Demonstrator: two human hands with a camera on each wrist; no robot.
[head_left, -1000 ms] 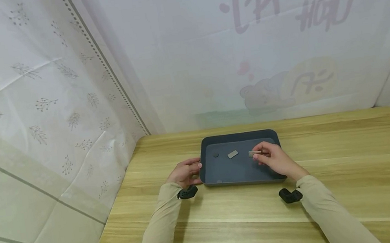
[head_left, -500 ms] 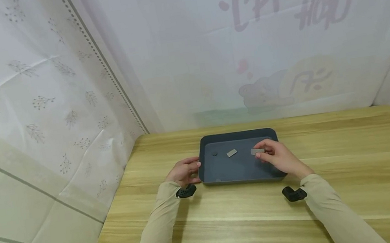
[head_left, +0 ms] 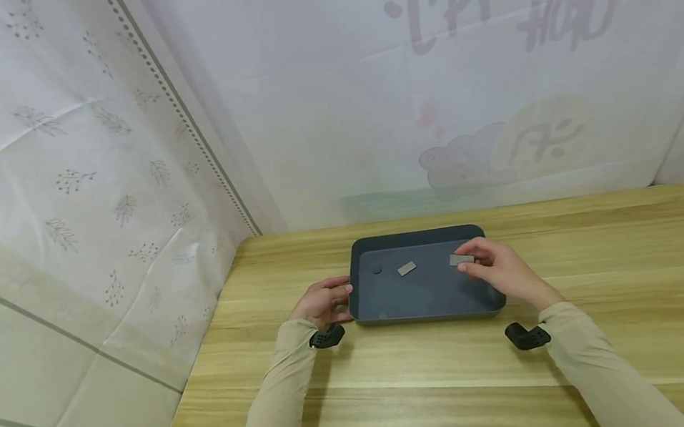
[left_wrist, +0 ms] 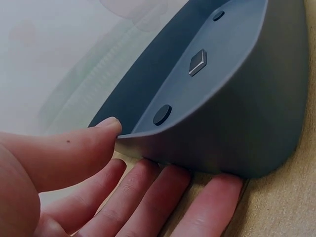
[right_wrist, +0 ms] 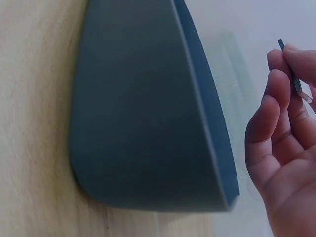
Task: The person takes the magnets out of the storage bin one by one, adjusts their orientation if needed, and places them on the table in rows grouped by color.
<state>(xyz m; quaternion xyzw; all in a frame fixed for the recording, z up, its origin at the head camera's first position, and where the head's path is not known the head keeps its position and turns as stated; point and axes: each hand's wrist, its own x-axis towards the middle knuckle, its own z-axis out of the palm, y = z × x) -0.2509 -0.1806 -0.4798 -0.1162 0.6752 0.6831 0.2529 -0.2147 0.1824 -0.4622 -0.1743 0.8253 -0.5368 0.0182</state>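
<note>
A dark grey tray (head_left: 430, 316) lies on the table, with a flat grey rectangular piece (head_left: 407, 268) and a dark round disc (head_left: 377, 270) inside. Above the tray's right side, my right hand (head_left: 500, 270) pinches a second flat grey rectangular piece (head_left: 461, 259) between thumb and fingers. The right wrist view shows this thin piece (right_wrist: 291, 69) edge-on, clear of the tray wall (right_wrist: 143, 108). My left hand (head_left: 323, 302) is at the tray's left end. Its thumb touches the rim and its straight fingers (left_wrist: 207, 207) rest against the outer wall, as the left wrist view shows.
Another small dark disc (left_wrist: 218, 16) lies farther along the tray floor in the left wrist view. The wooden table (head_left: 616, 278) extends on both sides of the tray. Behind it hangs a pale printed curtain (head_left: 327, 100).
My right hand has moved right and slightly up and away, carrying the pinched rectangular piece toward the tray's right end. My left hand stays at the tray's left side.
</note>
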